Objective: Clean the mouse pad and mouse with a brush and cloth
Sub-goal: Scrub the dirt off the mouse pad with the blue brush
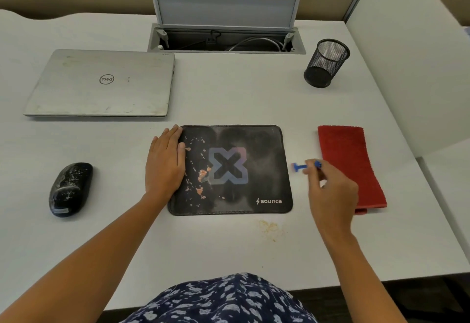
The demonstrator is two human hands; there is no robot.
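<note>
Well, the cleaning looks only partly done. The mouse pad (244,144) lies on the bench (229,88) in the middle of the frame, with orange crumbs on its left half. The left hand (165,165) lies flat on the pad's left edge, fingers straight. Just right of the pad, the right hand (333,190) pinches a small blue thing, likely the brush (298,167). The red cloth (348,159) lies untouched at the right. The mouse (70,189), at the left, is speckled and not yet cleaned.

Matt cloth mouse pad (254,149), glossy plastic mouse (70,190)
</note>
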